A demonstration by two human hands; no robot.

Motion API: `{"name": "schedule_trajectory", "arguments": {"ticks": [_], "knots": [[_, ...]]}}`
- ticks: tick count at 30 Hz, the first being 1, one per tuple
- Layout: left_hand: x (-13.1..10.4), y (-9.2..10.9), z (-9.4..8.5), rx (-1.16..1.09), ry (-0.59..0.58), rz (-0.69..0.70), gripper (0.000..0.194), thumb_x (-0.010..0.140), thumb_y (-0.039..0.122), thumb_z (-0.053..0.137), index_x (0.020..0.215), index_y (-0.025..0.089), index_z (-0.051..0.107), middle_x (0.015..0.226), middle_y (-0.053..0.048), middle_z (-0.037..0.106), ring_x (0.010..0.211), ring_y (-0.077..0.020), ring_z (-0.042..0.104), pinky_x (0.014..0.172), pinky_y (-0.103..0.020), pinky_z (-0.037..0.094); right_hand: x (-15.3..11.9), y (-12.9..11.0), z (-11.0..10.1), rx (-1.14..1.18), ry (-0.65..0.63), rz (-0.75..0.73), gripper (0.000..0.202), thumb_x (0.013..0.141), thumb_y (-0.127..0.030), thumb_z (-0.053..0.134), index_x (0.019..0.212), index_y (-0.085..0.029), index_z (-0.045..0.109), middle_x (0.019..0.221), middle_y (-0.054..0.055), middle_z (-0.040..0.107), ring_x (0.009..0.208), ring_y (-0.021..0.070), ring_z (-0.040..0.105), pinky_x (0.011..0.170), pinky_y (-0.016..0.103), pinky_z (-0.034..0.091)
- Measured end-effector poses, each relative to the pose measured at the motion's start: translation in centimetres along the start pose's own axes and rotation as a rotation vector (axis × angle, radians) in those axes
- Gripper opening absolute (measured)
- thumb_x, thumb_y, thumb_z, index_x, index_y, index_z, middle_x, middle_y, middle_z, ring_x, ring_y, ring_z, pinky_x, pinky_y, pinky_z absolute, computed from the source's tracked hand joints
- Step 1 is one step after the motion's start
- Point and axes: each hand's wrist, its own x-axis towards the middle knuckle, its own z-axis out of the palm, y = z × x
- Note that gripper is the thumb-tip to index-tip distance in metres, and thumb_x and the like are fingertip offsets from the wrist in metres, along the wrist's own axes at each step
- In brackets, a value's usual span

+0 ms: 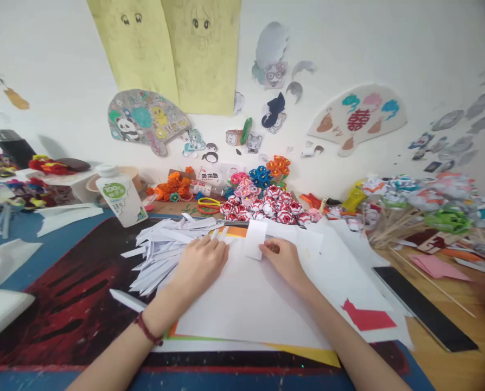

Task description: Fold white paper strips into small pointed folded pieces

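My right hand pinches the right edge of a small white paper piece between thumb and fingers. This piece stands over the upper part of a large white paper sheet. Knuckles up, my left hand is curled at the sheet's left side, next to a heap of white paper strips. Narrow strip ends show just past its knuckles. Its fingertips are hidden, so what they hold cannot be made out. A dark red bracelet circles my left wrist.
Red-and-white paper flowers stand behind the sheet. A white bottle is at the back left. To the right lie a long black flat bar, a red paper scrap, pink paper and several thin sticks.
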Motion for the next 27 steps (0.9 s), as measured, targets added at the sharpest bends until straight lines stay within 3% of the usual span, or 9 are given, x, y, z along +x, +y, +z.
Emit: {"name": "schedule_trajectory", "arguments": {"ticks": [3, 6, 9, 13, 16, 20, 23, 27], "knots": [[-0.1, 0.9, 0.0, -0.125, -0.088, -0.114, 0.029, 0.095, 0.037, 0.044, 0.084, 0.016, 0.061, 0.073, -0.006, 0.066, 0.071, -0.0206, 0.061, 0.060, -0.029, 0.037, -0.5, -0.9, 0.0, 0.119, -0.062, -0.050, 0.027, 0.085, -0.042, 0.052, 0.077, -0.017, 0.061, 0.066, 0.001, 0.062, 0.060, 0.0160, 0.058, 0.058, 0.026, 0.043], [0.0, 0.7, -0.1, -0.358, -0.133, -0.290, 0.028, 0.094, 0.042, 0.044, 0.097, 0.017, 0.058, 0.081, -0.004, 0.067, 0.071, -0.0185, 0.061, 0.059, -0.026, 0.038, -1.3, -1.9, 0.3, 0.347, -0.201, -0.141, 0.024, 0.083, -0.040, 0.058, 0.076, -0.018, 0.060, 0.068, 0.000, 0.060, 0.063, 0.0146, 0.058, 0.062, 0.026, 0.046], [0.3, 0.2, -0.2, -0.610, -0.176, -0.356, 0.028, 0.095, 0.036, 0.041, 0.078, 0.018, 0.054, 0.066, 0.001, 0.059, 0.059, -0.0137, 0.054, 0.056, -0.024, 0.035, -2.0, -2.5, 0.7, 0.469, -0.303, -0.114, 0.023, 0.082, -0.039, 0.062, 0.077, -0.017, 0.060, 0.067, 0.000, 0.058, 0.058, 0.0129, 0.055, 0.059, 0.025, 0.045], [0.4, 0.4, 0.0, -0.714, -0.238, -0.264, 0.033, 0.095, 0.029, 0.039, 0.065, 0.018, 0.045, 0.061, 0.002, 0.052, 0.058, -0.0120, 0.049, 0.056, -0.023, 0.032, -2.5, -2.9, 1.1, 0.458, -0.267, -0.051, 0.032, 0.080, -0.044, 0.064, 0.065, -0.017, 0.054, 0.058, -0.001, 0.056, 0.052, 0.0130, 0.054, 0.052, 0.024, 0.041], [0.0, 1.3, 0.4, -0.693, -0.267, -0.240, 0.029, 0.095, 0.028, 0.039, 0.070, 0.018, 0.049, 0.065, 0.001, 0.057, 0.060, -0.0126, 0.052, 0.057, -0.023, 0.034, -2.7, -3.1, 1.2, 0.434, -0.227, 0.022, 0.039, 0.078, -0.048, 0.064, 0.057, -0.017, 0.054, 0.053, 0.001, 0.060, 0.053, 0.0171, 0.059, 0.052, 0.026, 0.043], [-0.7, 2.1, 1.0, -0.507, -0.086, -0.265, 0.019, 0.095, 0.028, 0.043, 0.085, 0.017, 0.056, 0.076, -0.003, 0.063, 0.068, -0.0161, 0.058, 0.061, -0.026, 0.040, -3.1, -3.6, 1.7, 0.463, -0.205, 0.100, 0.041, 0.079, -0.051, 0.062, 0.058, -0.015, 0.062, 0.058, 0.007, 0.067, 0.058, 0.0220, 0.064, 0.061, 0.032, 0.048], [-1.1, 2.1, 1.2, -0.303, 0.059, -0.097, 0.017, 0.095, 0.022, 0.042, 0.088, 0.016, 0.057, 0.076, -0.005, 0.062, 0.071, -0.0181, 0.059, 0.065, -0.029, 0.043, -3.4, -3.8, 2.1, 0.624, -0.218, 0.155, 0.039, 0.078, -0.051, 0.064, 0.065, -0.014, 0.065, 0.066, 0.010, 0.071, 0.065, 0.0238, 0.067, 0.068, 0.035, 0.052], [-1.2, 2.2, 1.1, -0.128, 0.124, 0.120, 0.020, 0.094, 0.013, 0.041, 0.107, 0.012, 0.056, 0.087, -0.010, 0.066, 0.076, -0.0199, 0.062, 0.068, -0.031, 0.047, -3.5, -3.9, 2.4, 0.799, -0.173, 0.217, 0.038, 0.074, -0.049, 0.070, 0.062, -0.015, 0.061, 0.064, 0.008, 0.070, 0.069, 0.0237, 0.069, 0.072, 0.036, 0.055]]}}
